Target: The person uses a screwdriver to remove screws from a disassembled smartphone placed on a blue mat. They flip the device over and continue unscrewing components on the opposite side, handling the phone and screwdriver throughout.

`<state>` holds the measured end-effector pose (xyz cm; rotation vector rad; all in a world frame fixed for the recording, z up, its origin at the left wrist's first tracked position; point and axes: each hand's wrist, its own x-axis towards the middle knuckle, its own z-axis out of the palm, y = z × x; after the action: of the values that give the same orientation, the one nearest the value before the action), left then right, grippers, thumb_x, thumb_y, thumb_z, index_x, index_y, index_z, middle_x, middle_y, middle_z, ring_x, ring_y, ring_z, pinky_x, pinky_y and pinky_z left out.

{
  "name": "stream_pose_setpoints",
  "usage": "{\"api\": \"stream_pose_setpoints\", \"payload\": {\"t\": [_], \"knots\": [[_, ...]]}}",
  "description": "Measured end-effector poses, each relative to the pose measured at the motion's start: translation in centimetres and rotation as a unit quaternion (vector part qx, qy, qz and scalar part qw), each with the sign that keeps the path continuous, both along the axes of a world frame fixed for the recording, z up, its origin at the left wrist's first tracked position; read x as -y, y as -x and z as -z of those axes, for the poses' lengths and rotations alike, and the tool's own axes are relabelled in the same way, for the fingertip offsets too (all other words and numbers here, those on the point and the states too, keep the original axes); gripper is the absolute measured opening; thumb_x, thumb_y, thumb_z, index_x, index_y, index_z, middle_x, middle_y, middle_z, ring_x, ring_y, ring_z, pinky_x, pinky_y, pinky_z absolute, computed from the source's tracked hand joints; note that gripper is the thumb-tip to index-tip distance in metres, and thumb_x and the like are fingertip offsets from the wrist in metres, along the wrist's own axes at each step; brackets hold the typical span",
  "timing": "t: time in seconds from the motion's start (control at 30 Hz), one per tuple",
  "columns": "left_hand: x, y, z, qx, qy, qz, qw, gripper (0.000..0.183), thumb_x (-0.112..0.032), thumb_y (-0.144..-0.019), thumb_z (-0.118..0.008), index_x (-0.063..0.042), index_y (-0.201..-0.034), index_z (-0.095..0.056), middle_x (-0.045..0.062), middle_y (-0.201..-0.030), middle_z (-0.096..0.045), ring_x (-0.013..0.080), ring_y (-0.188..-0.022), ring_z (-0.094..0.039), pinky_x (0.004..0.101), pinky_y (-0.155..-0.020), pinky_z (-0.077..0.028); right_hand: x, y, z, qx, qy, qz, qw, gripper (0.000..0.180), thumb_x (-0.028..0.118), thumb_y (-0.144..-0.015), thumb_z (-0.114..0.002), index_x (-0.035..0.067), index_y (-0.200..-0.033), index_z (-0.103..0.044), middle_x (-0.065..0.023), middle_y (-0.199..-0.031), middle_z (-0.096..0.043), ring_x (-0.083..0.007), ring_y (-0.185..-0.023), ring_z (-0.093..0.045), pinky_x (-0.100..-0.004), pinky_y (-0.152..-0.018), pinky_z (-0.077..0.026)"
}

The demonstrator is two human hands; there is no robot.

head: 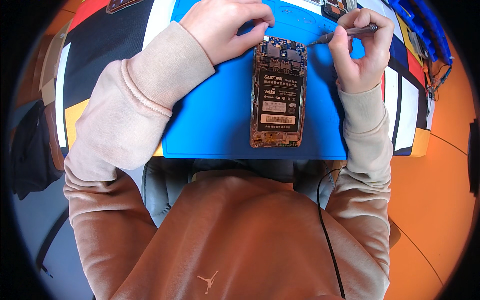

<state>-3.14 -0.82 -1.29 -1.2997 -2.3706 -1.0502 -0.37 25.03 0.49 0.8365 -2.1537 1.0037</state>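
Note:
An opened smartphone (278,138) lies lengthwise on a blue work mat (210,123), its back cover off. Its black battery (279,93) bears printing and labels, and the bare blue circuit board (284,48) shows at the far end. My right hand (362,48) grips a slim dark pen-shaped screwdriver (337,35), whose tip is close by the phone's far right corner. Beside the far left corner is my left hand (236,28), thumb and forefinger tips close together. Whether anything small is between them, or whether they touch the phone, I cannot tell.
Tiny loose parts, likely screws (288,11), lie on the mat's far section. Beyond it is another opened device (335,8). A blue plastic rack (420,28) stands far right, and a dark phone-like device (122,4) lies far left. A black cable (321,202) hangs near my right arm.

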Motion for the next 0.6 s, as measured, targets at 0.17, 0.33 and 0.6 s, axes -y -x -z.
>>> {"api": "stream_pose_setpoints", "payload": {"t": [0.17,0.33,0.6], "knots": [[0.02,0.0,-0.01,-0.003,0.008,-0.004,1.0,0.009,-0.01,-0.09,-0.066,-0.002,-0.095,-0.069,0.017,-0.088,-0.066,0.0365,-0.084,-0.066,0.0417,-0.075,-0.054,-0.12,-0.78,0.04,0.063,-0.025,0.088,0.994,0.033,-0.004,-0.091,-0.07,0.006,-0.11,-0.045,-0.0051,-0.089,-0.063,-0.0038,-0.07,-0.047,-0.0182,-0.062,-0.04],[0.06,-0.12,0.03,0.005,0.011,-0.01,1.0,0.01,-0.01,-0.09,-0.066,-0.003,-0.095,-0.069,0.017,-0.089,-0.066,0.0366,-0.084,-0.066,0.0416,-0.075,-0.054,-0.2,-0.46,0.01,0.052,0.018,0.028,0.998,0.033,-0.003,-0.092,-0.071,0.005,-0.11,-0.045,-0.0042,-0.087,-0.062,-0.0018,-0.068,-0.043,-0.0157,-0.062,-0.036],[0.01,-0.01,0.11,-0.002,0.01,-0.007,1.0,0.01,-0.01,-0.09,-0.066,-0.003,-0.095,-0.069,0.017,-0.089,-0.066,0.0366,-0.084,-0.066,0.0417,-0.075,-0.054,-0.21,-0.9,0.09,0.081,-0.004,0.078,0.994,0.031,-0.003,-0.093,-0.068,0.006,-0.111,-0.045,-0.0046,-0.087,-0.062,-0.0011,-0.069,-0.045,-0.0158,-0.063,-0.038]]}}
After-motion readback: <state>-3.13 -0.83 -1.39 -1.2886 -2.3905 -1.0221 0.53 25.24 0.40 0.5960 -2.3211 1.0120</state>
